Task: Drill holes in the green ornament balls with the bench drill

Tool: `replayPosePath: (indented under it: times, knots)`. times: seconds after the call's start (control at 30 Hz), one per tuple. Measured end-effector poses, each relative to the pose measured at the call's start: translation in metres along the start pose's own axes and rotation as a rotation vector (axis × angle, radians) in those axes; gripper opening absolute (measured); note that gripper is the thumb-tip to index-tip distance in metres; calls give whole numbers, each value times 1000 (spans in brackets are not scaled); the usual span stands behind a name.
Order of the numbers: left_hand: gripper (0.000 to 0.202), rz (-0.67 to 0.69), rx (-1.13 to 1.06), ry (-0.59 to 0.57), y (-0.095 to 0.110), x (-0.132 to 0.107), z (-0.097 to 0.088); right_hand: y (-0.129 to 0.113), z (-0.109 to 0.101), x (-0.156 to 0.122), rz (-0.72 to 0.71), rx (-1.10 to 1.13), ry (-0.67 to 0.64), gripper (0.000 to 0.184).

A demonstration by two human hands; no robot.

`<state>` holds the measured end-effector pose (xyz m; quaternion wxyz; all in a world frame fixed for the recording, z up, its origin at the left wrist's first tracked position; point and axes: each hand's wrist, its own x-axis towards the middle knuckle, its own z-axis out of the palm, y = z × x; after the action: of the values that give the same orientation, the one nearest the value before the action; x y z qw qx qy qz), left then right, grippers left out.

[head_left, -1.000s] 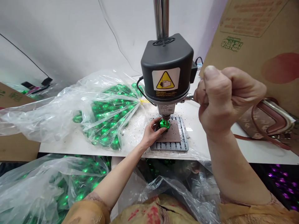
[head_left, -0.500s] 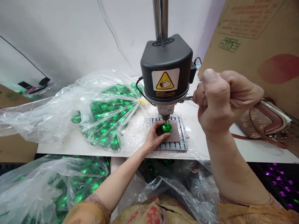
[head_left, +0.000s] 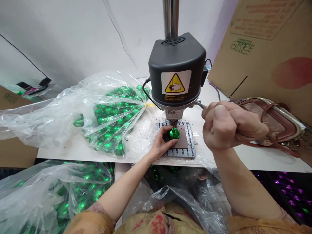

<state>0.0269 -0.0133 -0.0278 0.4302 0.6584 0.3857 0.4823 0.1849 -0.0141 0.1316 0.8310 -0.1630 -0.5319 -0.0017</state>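
Tightly curled, the right hand (head_left: 227, 125) is raised over the bench (head_left: 263, 163), its fingers wrapped around the lever (head_left: 201, 104). The left forearm stretches across the front edge, with the left hand (head_left: 159, 144) pinching a shiny green ball (head_left: 175, 133) on the brown pad (head_left: 184, 140), near that edge. Behind rises the drill press (head_left: 176, 65).

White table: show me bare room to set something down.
Bare strip on the white table, front right, between right forearm, handbag and front edge; smaller patch between metal base and that forearm. Crowded left: bagged green balls.
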Motion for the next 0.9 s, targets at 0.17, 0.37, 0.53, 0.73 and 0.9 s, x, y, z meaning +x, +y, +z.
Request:
replayPosePath:
  times: [0.17, 0.37, 0.53, 0.73, 0.9]
  knots:
    - [52, 0, 14, 3, 2, 0, 0, 7, -4, -4, -77, 10, -4, 49]
    - [52, 0, 14, 17, 1, 0, 0, 10, -11, -10, -162, 1, -71, 43]
    - [52, -13, 0, 13, -1, 0, 0, 15, -13, -13, -198, 41, -63, 41]
    - [51, -8, -5, 10, -4, 0, 0, 22, -16, -21, -244, 97, -85, 39]
    - [50, -20, 1, 22, 2, -1, 0, 13, -22, -21, -218, 66, -137, 41]
